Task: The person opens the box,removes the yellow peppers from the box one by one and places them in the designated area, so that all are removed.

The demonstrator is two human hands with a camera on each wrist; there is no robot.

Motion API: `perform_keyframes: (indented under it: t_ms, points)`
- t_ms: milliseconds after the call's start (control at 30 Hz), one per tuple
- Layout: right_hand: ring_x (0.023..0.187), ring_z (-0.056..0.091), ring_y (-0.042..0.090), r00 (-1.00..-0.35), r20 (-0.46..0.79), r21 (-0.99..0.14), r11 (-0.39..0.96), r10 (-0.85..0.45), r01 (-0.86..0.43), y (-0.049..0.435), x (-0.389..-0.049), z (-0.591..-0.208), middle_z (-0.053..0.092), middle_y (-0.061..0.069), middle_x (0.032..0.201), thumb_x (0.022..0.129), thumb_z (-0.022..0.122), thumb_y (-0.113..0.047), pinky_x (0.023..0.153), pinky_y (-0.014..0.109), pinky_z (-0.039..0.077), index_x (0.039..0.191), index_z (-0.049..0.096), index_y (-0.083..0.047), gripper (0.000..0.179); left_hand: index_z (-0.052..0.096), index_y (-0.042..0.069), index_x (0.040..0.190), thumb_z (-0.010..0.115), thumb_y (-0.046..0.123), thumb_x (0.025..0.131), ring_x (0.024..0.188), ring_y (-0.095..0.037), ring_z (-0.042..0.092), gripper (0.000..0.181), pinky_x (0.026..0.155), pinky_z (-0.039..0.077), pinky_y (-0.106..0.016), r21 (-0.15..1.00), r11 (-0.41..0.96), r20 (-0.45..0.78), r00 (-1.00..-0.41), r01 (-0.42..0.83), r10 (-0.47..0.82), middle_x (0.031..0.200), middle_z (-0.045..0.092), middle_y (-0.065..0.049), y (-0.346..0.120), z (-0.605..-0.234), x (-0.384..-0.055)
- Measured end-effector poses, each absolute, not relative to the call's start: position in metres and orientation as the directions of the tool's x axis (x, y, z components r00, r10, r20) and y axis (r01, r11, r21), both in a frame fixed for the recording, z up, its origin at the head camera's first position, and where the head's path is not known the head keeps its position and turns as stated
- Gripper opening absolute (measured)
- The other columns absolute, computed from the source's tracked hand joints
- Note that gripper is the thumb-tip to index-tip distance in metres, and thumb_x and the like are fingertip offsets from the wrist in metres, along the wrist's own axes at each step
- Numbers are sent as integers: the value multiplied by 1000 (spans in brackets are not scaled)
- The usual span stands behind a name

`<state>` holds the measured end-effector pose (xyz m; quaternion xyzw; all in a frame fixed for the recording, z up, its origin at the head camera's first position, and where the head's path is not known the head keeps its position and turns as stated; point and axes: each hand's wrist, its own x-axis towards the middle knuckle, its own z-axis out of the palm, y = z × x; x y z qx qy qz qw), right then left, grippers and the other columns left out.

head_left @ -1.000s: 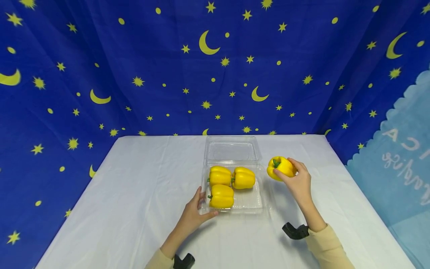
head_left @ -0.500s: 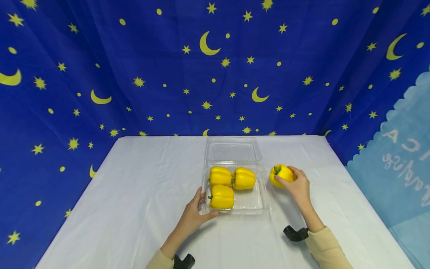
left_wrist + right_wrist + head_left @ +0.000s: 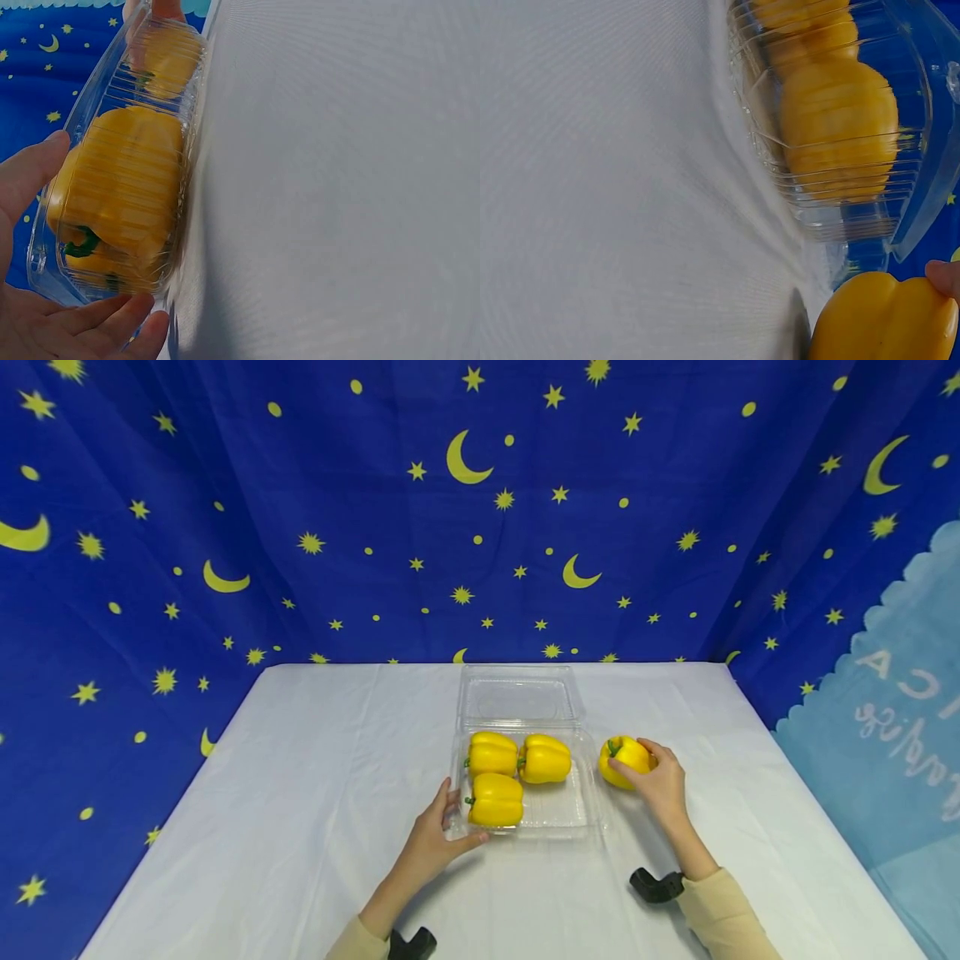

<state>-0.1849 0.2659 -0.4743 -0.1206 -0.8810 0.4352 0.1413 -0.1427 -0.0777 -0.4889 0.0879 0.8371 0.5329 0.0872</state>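
Observation:
My right hand (image 3: 662, 783) grips a yellow bell pepper (image 3: 621, 763) just right of a clear plastic clamshell container (image 3: 555, 814). The pepper's green stem faces left, and the right wrist view shows its lobed side (image 3: 885, 319) beside the container's wall. Inside the container lie three more yellow bell peppers: one at back left (image 3: 491, 753), one at back right (image 3: 545, 758) and one at front left (image 3: 496, 800). The front right part of its base shows bare. My left hand (image 3: 431, 839) holds the container's front left corner, thumb along the front and fingers at the left side.
The container's hinged lid (image 3: 519, 695) lies folded back, away from me. A white cloth (image 3: 300, 793) covers the table. Behind and at the sides hangs a blue curtain (image 3: 375, 510) with yellow stars and moons. A light blue banner (image 3: 900, 693) hangs at right.
My right hand has brought its pepper down and nearer to me, beside the container's right wall. The left hand and the three peppers in the container stay in place.

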Motion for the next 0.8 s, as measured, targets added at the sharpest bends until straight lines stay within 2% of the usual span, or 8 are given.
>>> perform_keyframes:
  t_ms: [500, 800]
  points:
    - [120, 47, 43, -959, 107, -753, 652, 263, 95, 260, -189, -475, 46, 31, 130, 81, 75, -24, 105, 53, 41, 135, 44, 10, 71, 15, -4, 150, 81, 34, 75, 131, -38, 45, 107, 106, 43, -48, 904, 424, -58, -969, 51, 240, 144, 44, -23, -78, -489, -142]
    - [113, 49, 43, -966, 142, -734, 678, 217, 45, 260, -191, -480, 46, 32, 125, 83, 73, -23, 100, 54, 42, 134, 43, 11, 69, 15, -3, 150, 80, 35, 75, 130, -38, 47, 107, 106, 44, -48, 905, 424, -65, -970, 41, 234, 144, 44, -23, -77, -487, -142]
